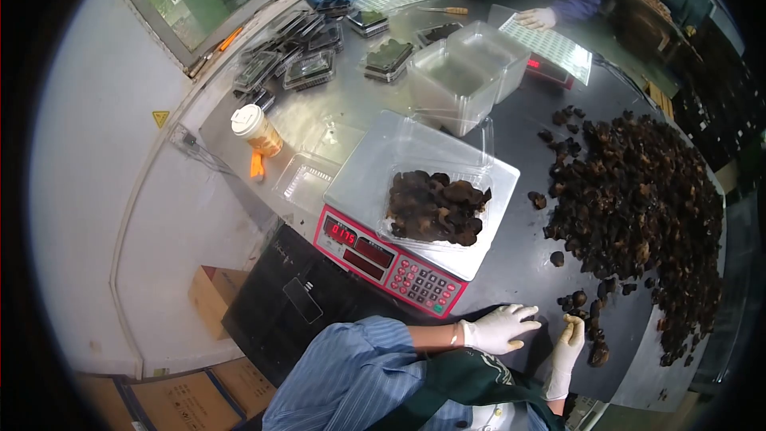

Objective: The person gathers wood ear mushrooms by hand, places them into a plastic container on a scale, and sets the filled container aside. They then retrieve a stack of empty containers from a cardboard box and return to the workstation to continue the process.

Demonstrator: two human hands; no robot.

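Note:
My left hand [501, 330], in a white glove, is over the metal table in front of the scale, fingers spread and holding nothing. To its right, my gloved right hand [566, 353] has its fingers drawn together beside a few loose wood ear mushrooms [594, 319]; whether something is pinched in them is hidden. The red-framed digital scale [391, 263] shows lit red digits. On its plate sits a clear plastic box [385, 233] with its lid raised, filled with dark wood ear mushrooms [437, 209].
A large heap of wood ears [638, 207] covers the right side. Stacked clear tubs [459, 88] stand behind the scale. Packed boxes [309, 69], a paper cup [257, 131] and an empty tray [307, 179] lie left. Across the table, a co-worker's gloved hand [536, 18] touches a label sheet [550, 44].

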